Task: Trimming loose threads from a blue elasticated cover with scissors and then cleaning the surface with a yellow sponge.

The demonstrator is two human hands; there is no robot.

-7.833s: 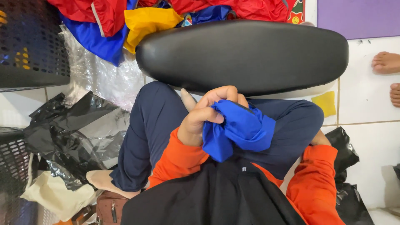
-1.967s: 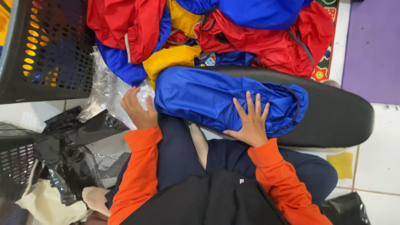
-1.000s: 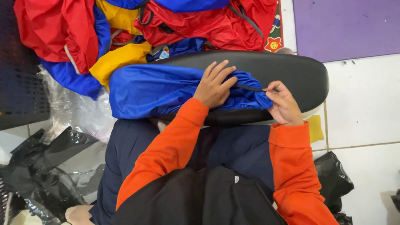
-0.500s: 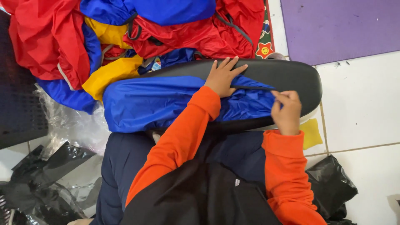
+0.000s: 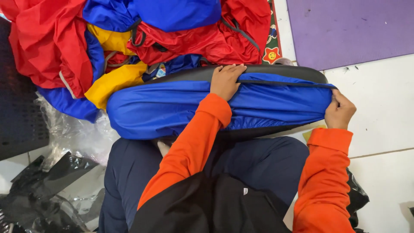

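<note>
I see the blue cover [image 5: 172, 108] stretched lengthwise over the black seat pad [image 5: 276, 71], which lies across my lap. My left hand [image 5: 227, 80] lies palm down on the cover's upper edge, fingers curled over onto the pad's far rim, pressing rather than pinching. My right hand [image 5: 340, 110] is at the pad's right end, fingers closed tight on the cover's hem, pulling it round the tip.

The far edge of the pad butts against the heap of red, blue and yellow cloth [image 5: 142, 39], so there is little room that way. To the right lies bare white floor tile [image 5: 384, 103] and the purple mat [image 5: 345, 30], with open room. To the left, clear plastic wrap [image 5: 73, 133] and black bags [image 5: 47, 190] crowd the floor.

Half a second ago my right hand sat nearer my body on the cover; now it has moved out to the very end, and the cloth is drawn further over the tip.
</note>
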